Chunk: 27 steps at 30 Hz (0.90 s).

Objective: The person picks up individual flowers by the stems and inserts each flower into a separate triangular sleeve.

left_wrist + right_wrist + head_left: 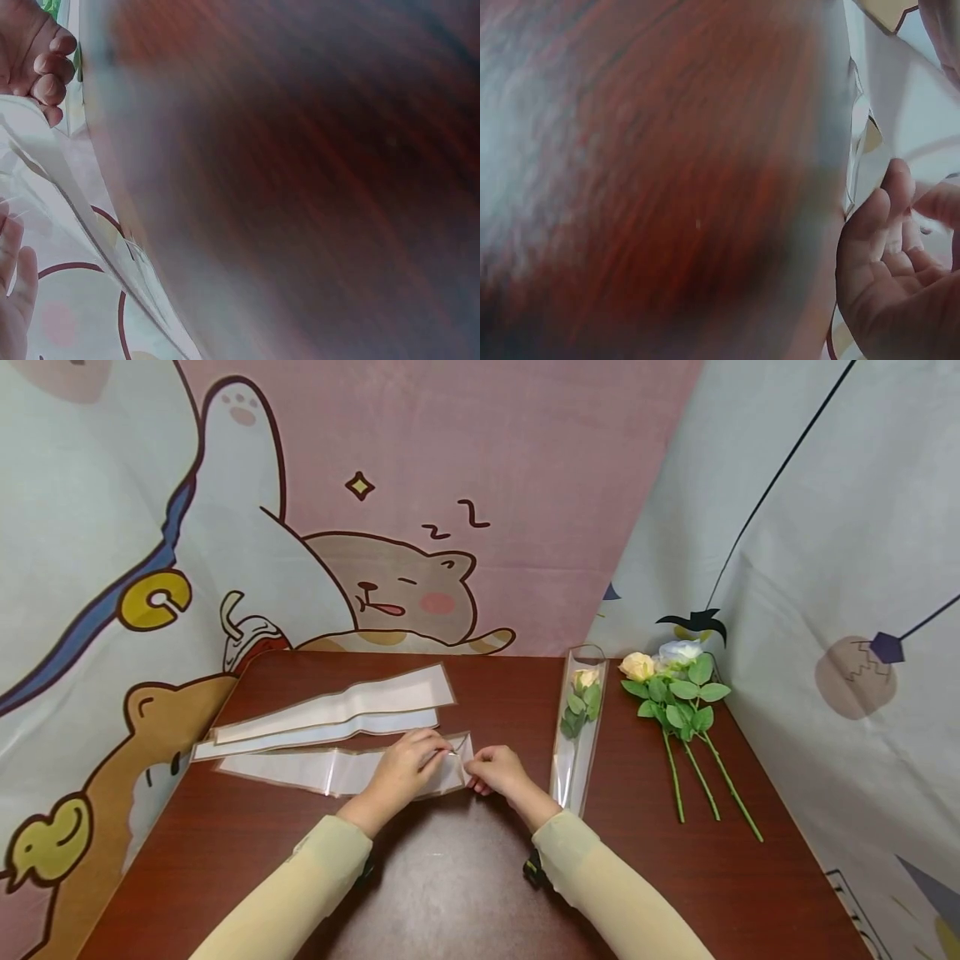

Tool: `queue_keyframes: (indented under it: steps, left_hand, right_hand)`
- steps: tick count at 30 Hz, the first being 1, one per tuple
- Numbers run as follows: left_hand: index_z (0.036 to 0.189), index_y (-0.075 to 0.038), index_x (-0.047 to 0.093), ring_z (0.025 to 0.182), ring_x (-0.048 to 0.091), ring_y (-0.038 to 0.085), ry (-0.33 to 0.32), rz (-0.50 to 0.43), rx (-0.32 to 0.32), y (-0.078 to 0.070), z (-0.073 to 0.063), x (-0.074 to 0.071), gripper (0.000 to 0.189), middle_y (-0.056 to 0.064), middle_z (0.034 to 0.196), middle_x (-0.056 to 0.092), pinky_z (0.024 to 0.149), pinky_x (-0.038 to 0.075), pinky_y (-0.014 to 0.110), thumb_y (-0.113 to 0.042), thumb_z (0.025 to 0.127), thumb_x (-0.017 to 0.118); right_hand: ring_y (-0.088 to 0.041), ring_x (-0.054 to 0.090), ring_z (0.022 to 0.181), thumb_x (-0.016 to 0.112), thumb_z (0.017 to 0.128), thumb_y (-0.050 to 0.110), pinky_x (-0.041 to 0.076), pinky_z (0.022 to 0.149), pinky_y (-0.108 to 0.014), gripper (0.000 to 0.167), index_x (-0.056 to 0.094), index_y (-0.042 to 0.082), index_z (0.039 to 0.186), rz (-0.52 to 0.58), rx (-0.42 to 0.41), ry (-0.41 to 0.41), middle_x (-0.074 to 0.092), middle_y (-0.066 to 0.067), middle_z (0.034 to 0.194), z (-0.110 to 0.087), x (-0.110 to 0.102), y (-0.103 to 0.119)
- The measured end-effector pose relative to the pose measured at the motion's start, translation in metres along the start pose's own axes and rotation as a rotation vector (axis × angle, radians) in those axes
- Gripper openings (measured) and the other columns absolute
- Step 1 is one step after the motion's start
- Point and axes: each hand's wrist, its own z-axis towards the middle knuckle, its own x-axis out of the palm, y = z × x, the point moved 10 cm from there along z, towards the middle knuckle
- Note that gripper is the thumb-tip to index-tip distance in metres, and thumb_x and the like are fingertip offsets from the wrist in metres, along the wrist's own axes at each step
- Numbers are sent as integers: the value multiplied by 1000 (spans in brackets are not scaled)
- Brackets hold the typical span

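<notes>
A long, clear-fronted flower sleeve (pixel 300 770) with a white back and brown edging lies across the table in front of me. My left hand (pixel 401 772) is over its right part, thumb and fingers pinching the film near the wide end. At that end my right hand (pixel 498 768) pinches the edge between thumb and curled fingers. In the left wrist view the sleeve (pixel 56 184) stretches between both hands, its end raised and slightly parted. Only part of the left hand (pixel 16 281) shows there. The right hand (pixel 900 277) fills the lower right of the right wrist view.
Two more flat sleeves, a pinkish one (pixel 337 703) and a bluish one (pixel 315 734), overlap behind. Right of my hands lies a sleeve (pixel 562 768) with a cream rose (pixel 585 679) inside. Several loose artificial roses (pixel 678 693) lie at the table's (pixel 450 893) right. Printed cloth (pixel 525 485) hangs behind.
</notes>
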Motion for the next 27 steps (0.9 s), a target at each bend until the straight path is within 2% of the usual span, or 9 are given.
queue_keyframes:
  steps: [4,7,12,16,21,27]
  left_hand:
    - [92,-16,70,96,60,15,3,2,2,1,-1,0,4,-5,98,64,84,52,31,-16,88,68]
    - [91,-16,71,94,61,15,-10,5,4,2,-1,-2,5,-5,97,64,83,52,31,-15,87,69]
    - [90,-15,71,93,62,15,-27,10,18,6,-2,-5,5,-4,94,66,84,52,30,-14,85,70]
    - [90,-15,71,92,62,15,-37,19,15,8,-4,-6,6,-4,93,67,84,52,30,-14,84,71]
    - [90,-15,71,93,62,15,-34,21,-1,12,-6,-7,7,-4,94,67,85,51,30,-13,84,72]
    - [91,-16,71,94,62,15,-21,17,-13,14,-7,-8,7,-4,95,67,86,51,30,-14,85,71]
  right_hand:
    - [-9,55,48,66,85,17,49,45,-22,18,68,-1,89,-7,-15,12,66,-6,62,0,-10,2]
    - [-9,55,50,65,87,18,48,46,-23,23,68,-2,97,0,-25,-25,68,-8,66,2,-33,2]
    - [-7,55,53,58,88,12,48,48,-25,27,63,-6,107,-70,-36,-114,68,-5,70,3,-96,-1]
    - [-12,59,59,56,88,9,48,51,-27,28,61,-6,111,-140,-4,-212,69,-9,78,-4,-154,-9]
    - [-23,61,74,55,90,17,47,54,-26,29,62,0,113,-323,49,-334,65,-19,96,-19,-222,-27]
    - [-30,57,85,50,94,25,46,62,-33,34,58,-1,115,-516,118,-379,59,-23,107,-40,-283,-59]
